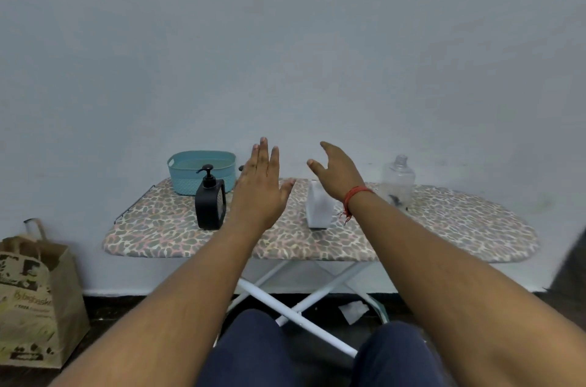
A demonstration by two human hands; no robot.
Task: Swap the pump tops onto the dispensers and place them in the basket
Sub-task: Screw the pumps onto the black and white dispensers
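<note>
A black dispenser (210,207) with a black pump top stands on the ironing board (459,228), in front of a teal basket (222,179). A white dispenser (318,210) stands at the board's middle; my right hand (337,174) hovers over it and hides its top. A clear bottle (399,179) without a pump stands further right. My left hand (261,188) is held flat with fingers spread, between the black and white dispensers. Both hands hold nothing. A small dark thing peeks out behind my left hand beside the basket; I cannot tell what it is.
The board has a leopard-print cover and white crossed legs (295,313), and stands against a plain wall. A brown paper bag (33,301) sits on the floor at the left. A scrap of white paper (353,310) lies under the board.
</note>
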